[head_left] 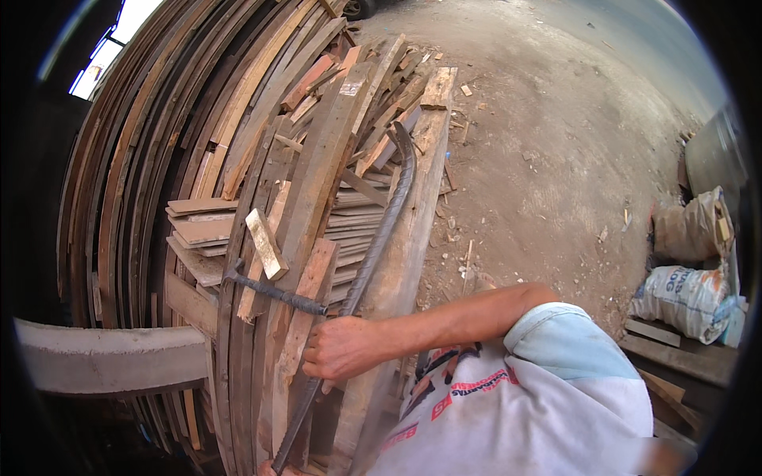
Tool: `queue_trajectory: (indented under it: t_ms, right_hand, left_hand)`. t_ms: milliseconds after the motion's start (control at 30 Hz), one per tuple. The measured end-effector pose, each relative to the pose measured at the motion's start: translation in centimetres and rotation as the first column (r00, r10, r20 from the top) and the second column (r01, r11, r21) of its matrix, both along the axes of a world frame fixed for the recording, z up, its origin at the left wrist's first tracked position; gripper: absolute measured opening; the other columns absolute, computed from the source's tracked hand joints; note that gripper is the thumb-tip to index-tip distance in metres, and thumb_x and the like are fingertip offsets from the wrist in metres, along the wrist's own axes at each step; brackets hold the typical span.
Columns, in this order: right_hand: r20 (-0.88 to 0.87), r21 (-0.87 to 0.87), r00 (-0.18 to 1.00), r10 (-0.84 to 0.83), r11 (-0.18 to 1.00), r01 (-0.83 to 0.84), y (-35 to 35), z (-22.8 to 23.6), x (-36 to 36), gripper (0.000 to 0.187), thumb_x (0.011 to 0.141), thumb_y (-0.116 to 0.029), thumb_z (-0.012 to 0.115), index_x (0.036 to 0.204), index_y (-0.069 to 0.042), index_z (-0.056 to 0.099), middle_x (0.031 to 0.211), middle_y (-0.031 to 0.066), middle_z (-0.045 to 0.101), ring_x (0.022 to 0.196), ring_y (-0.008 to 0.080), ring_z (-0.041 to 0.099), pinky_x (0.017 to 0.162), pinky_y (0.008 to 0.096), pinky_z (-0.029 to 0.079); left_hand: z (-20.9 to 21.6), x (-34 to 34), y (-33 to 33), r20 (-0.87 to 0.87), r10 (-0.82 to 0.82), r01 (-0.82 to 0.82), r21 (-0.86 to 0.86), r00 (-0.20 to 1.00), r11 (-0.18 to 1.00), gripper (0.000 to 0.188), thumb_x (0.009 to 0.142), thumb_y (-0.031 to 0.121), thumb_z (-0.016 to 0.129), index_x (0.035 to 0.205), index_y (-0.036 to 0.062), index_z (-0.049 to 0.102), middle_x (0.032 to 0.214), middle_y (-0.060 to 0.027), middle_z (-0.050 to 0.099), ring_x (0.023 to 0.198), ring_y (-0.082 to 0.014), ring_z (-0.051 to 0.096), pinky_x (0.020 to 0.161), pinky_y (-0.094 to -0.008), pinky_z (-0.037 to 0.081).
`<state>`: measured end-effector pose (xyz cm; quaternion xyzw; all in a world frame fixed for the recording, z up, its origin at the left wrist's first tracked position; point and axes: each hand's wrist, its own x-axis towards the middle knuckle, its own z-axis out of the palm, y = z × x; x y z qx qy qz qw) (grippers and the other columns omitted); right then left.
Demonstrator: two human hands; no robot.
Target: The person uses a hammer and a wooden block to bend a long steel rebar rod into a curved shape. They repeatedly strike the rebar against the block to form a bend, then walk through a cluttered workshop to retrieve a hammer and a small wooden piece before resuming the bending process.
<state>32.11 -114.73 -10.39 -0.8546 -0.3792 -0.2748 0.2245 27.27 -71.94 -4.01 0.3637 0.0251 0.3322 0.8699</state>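
Note:
My right hand (341, 349) is closed around a long dark ribbed pry bar (379, 230), its curved end up among the boards. At the lower edge, part of my left hand (274, 470) shows against the bar's lower end, its fingers bent around it; the rest is cut off. Just beyond my right fist, a hammer (278, 292) with a dark wrapped handle lies across the planks. A short pale wood block (266, 244) rests beside the hammer's head. Beneath the bar runs a wide worn plank (425, 170).
Long stacked boards (151, 135) fill the left side. Short offcuts (202, 230) lie near a grey concrete beam (111, 357). Dirt ground (548, 151) with wood chips stretches to the right. Filled sacks (683, 297) stand at the right edge, near a large grey container (714, 155).

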Motion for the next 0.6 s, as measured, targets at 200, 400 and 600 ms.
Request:
queue_trajectory:
  t_ms: [200, 400, 600]
  right_hand:
    - [0.015, 0.491, 0.924, -0.382, 0.808, 0.326, -12.2, 6.1, -2.3, 0.029, 0.088, -0.025, 0.076, 0.103, -0.003, 0.063, 0.091, 0.0091, 0.061, 0.077, 0.0217, 0.057, 0.068, 0.0327, 0.047]
    - [-0.524, 0.291, 0.575, -0.629, 0.502, 0.814, -28.7, -1.7, -2.6, 0.036, 0.103, -0.014, 0.054, 0.137, -0.002, 0.056, 0.122, 0.0108, 0.066, 0.112, 0.0210, 0.060, 0.094, 0.0336, 0.046]
    - [-0.674, 0.204, 0.564, -0.477, 0.613, 0.763, -32.5, -5.1, 0.0, 0.043, 0.104, -0.021, 0.053, 0.142, 0.001, 0.050, 0.127, 0.0131, 0.063, 0.106, 0.0201, 0.062, 0.087, 0.0343, 0.051]
  left_hand:
    - [-6.0, -4.1, 2.9, 0.317, -0.321, 0.416, -0.301, 0.892, 0.858, 0.038, 0.099, 0.010, 0.049, 0.066, 0.0146, 0.032, 0.061, 0.0004, 0.032, 0.050, -0.0113, 0.035, 0.051, -0.0282, 0.034]
    - [-6.8, -5.2, -3.2, 0.190, -0.127, 0.191, -0.374, 0.974, 0.907, 0.034, 0.104, 0.016, 0.045, 0.071, 0.0120, 0.038, 0.055, 0.0027, 0.035, 0.044, -0.0075, 0.033, 0.047, -0.0237, 0.035]
    - [-6.4, -9.4, -5.1, 0.236, 0.008, 0.103, -0.455, 0.972, 0.885, 0.033, 0.103, 0.018, 0.045, 0.071, 0.0127, 0.039, 0.054, 0.0034, 0.035, 0.044, -0.0078, 0.034, 0.044, -0.0248, 0.034]
